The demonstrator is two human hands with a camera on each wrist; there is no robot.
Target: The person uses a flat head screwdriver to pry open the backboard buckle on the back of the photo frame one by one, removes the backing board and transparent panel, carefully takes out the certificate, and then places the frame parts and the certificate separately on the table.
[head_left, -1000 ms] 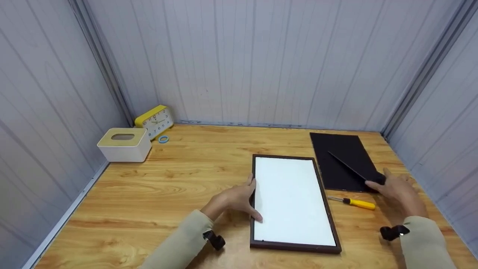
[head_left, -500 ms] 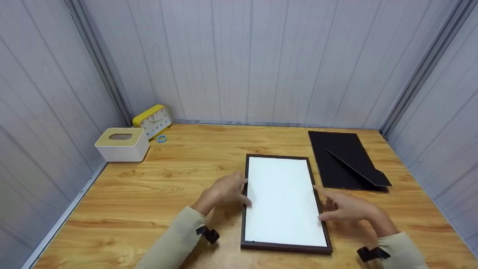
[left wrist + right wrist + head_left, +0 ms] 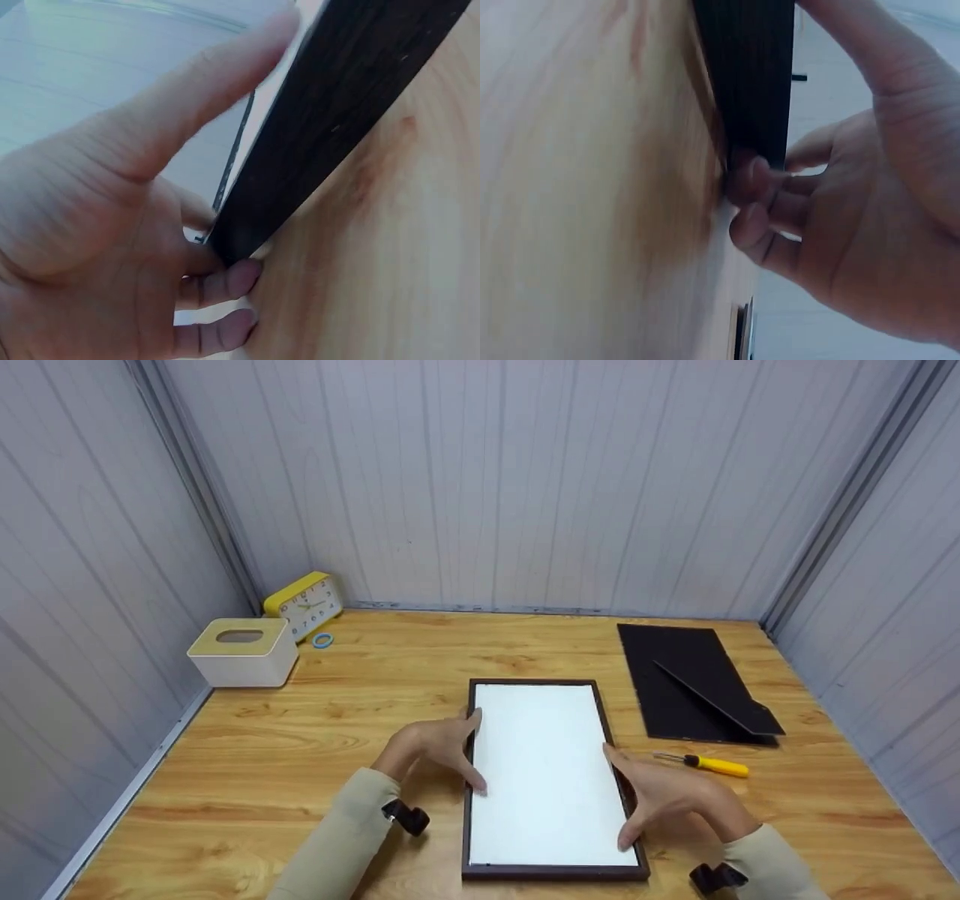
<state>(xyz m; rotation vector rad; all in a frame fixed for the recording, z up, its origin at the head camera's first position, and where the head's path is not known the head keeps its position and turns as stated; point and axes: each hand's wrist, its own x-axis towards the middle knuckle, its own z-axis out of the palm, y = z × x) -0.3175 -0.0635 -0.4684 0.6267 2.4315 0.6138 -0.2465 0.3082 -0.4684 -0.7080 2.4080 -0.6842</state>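
A dark brown picture frame (image 3: 555,874) with a white panel (image 3: 540,780) inside it lies in front of me in the head view. My left hand (image 3: 439,741) grips its left side, thumb over the border and fingers along the outer edge. On the opposite side, my right hand (image 3: 664,791) holds the right border the same way. The left wrist view has the dark frame side (image 3: 322,112) between thumb and fingers. Curled fingers (image 3: 750,225) meet the lower edge of the frame in the right wrist view.
Right of the frame lie a yellow-handled screwdriver (image 3: 720,766) and a black backing board (image 3: 675,649) with a stand leg (image 3: 731,706) raised from it. A tissue box (image 3: 244,667), a yellow alarm clock (image 3: 311,611) and a blue ring (image 3: 322,640) stand at back left.
My right hand has let go of the black board's leg and come left to the frame's right side. The frame has shifted left and nearer, with both hands on it.
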